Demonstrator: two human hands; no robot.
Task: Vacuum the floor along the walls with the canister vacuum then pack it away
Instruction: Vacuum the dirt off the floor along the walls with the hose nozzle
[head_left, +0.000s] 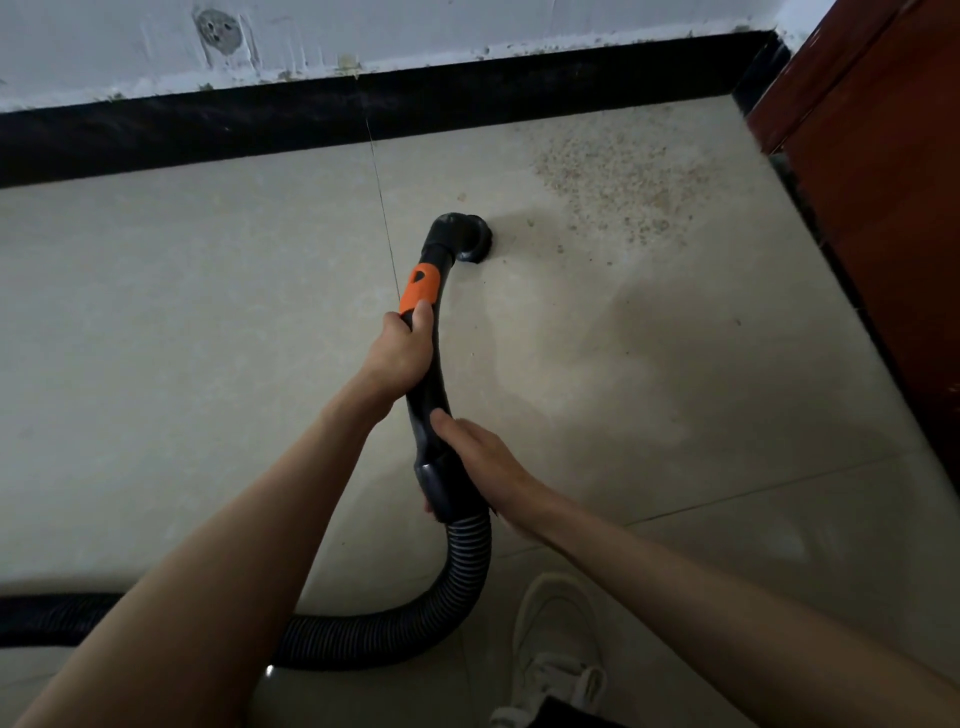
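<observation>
- The right hand grips the lower handle, near the ribbed hose.
- The left hand grips it below the orange slider.
- The nozzle sits on the floor; better to keep it flat, I think.
- The crumbs lie toward the far right corner, between the black skirting and the red door; open floor is left.

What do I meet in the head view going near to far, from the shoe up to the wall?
White shoe → ribbed hose → right hand → left hand → orange grip → nozzle → scattered grit → black baseboard.
</observation>
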